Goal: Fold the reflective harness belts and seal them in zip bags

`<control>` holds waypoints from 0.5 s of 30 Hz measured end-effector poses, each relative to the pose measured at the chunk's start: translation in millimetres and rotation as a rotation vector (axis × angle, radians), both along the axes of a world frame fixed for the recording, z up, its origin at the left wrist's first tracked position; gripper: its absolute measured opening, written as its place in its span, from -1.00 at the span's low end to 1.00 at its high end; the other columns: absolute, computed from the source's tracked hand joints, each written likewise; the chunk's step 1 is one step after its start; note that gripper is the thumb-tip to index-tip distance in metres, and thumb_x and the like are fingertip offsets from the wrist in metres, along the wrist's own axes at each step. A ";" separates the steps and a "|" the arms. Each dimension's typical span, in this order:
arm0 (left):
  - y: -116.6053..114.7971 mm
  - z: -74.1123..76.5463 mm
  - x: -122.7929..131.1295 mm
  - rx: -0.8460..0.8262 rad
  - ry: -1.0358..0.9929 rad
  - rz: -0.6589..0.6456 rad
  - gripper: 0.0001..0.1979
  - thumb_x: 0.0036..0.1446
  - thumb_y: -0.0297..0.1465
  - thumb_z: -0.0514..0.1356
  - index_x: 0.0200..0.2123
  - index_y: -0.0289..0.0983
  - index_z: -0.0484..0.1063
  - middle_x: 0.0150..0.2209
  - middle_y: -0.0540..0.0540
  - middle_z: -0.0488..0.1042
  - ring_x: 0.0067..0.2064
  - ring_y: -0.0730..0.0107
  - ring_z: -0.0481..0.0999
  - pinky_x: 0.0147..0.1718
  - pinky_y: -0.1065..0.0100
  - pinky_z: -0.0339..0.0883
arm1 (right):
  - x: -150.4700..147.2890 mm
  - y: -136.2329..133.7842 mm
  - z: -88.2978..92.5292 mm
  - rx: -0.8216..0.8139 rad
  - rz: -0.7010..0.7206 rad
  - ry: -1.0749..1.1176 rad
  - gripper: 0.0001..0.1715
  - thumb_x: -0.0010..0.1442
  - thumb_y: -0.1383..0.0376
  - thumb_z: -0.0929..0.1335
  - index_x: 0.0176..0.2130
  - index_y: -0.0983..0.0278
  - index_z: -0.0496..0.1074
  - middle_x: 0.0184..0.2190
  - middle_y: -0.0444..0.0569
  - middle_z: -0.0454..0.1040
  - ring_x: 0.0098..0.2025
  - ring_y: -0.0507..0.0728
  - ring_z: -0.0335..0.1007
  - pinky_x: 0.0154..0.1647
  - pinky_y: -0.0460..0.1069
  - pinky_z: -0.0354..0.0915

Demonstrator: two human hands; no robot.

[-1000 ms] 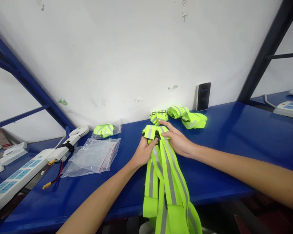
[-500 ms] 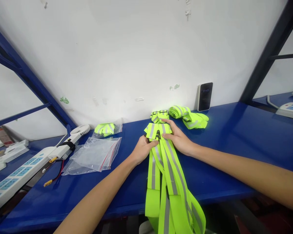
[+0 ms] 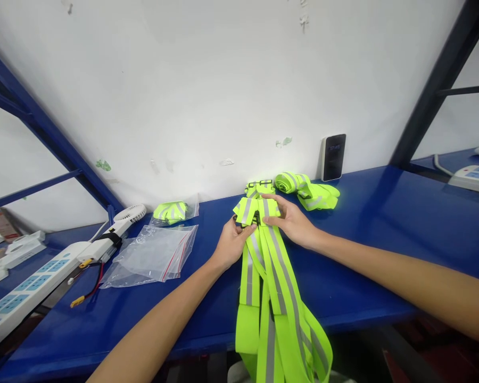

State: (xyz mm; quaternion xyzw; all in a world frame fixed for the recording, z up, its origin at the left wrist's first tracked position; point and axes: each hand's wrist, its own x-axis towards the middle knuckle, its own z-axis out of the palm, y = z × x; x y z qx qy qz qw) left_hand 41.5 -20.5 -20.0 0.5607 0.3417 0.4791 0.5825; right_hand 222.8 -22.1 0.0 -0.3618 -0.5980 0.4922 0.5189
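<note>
A neon-yellow reflective vest made of straps point(image 3: 281, 266), with grey stripes, hangs over the table's front edge. Its upper end is folded over near a black buckle point(image 3: 256, 218). My left hand point(image 3: 234, 242) grips the left side of that folded end, thumb on top by the buckle. On the other side my right hand point(image 3: 289, 221) holds the straps, thumb on top and fingers along the far edge. Just behind lies another yellow strap bundle point(image 3: 259, 188) with a black buckle. A rolled yellow strap bundle point(image 3: 289, 182) and a looser one point(image 3: 318, 196) lie farther right.
Clear zip bags point(image 3: 155, 252) lie left on the blue table point(image 3: 367, 255), by a bagged yellow bundle point(image 3: 170, 211). Farther left are a power strip point(image 3: 32, 282), a small fan point(image 3: 131, 213) and a cable with yellow connectors point(image 3: 92, 290). A phone-like device point(image 3: 333, 157) leans against the wall.
Both hands keep hold of the vest. The folded end has tilted slightly at its left side, and more of the buckle shows by my left thumb. The view has shifted a little.
</note>
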 end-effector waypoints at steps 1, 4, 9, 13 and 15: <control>-0.2 0.2 -0.2 -0.002 0.004 0.003 -0.45 -0.01 -0.26 0.38 0.03 -0.33 0.35 -0.18 -0.20 0.61 -0.16 0.07 0.61 -0.12 0.13 0.47 | 0.9 0.9 -0.1 0.015 0.012 -0.001 -0.32 0.00 0.35 0.43 0.13 0.18 0.31 -0.10 -0.02 0.49 -0.13 0.21 0.45 -0.13 0.10 0.38; -0.2 0.1 -1.0 0.005 -0.003 -0.013 -0.51 0.00 -0.29 0.37 -0.01 -0.33 0.38 -0.18 -0.18 0.61 -0.15 0.09 0.61 -0.10 0.15 0.45 | 2.5 3.6 -1.6 0.025 0.021 0.001 -0.39 0.00 0.35 0.43 0.07 0.20 0.36 -0.16 -0.03 0.51 -0.15 0.21 0.46 -0.13 0.10 0.37; 2.3 -4.6 -2.3 -0.040 -0.037 -0.074 -0.50 0.06 -0.31 0.30 0.07 -0.30 0.34 -0.18 -0.14 0.60 -0.20 0.14 0.61 -0.16 0.21 0.44 | 2.4 8.9 -6.6 -0.048 -0.001 0.089 -0.39 -0.03 0.38 0.44 0.05 0.23 0.37 -0.14 -0.03 0.53 -0.09 0.21 0.46 -0.05 0.11 0.35; 2.8 -7.1 -3.3 0.041 0.022 -0.056 -0.56 0.18 -0.22 0.21 0.07 -0.29 0.35 -0.13 -0.14 0.59 -0.21 0.18 0.60 -0.24 0.28 0.43 | 2.6 10.2 -8.1 -0.068 0.035 0.136 -0.39 -0.04 0.39 0.44 0.04 0.24 0.38 -0.13 -0.04 0.55 -0.07 0.20 0.47 0.00 0.10 0.32; 2.3 -7.2 -4.1 0.105 0.074 0.002 -0.60 0.19 -0.19 0.20 0.01 -0.30 0.41 -0.08 -0.15 0.57 -0.15 0.17 0.57 -0.24 0.32 0.41 | 2.6 8.6 -6.7 -0.055 0.040 0.101 -0.40 -0.03 0.39 0.44 0.04 0.23 0.38 -0.13 -0.05 0.55 -0.07 0.20 0.47 -0.02 0.09 0.33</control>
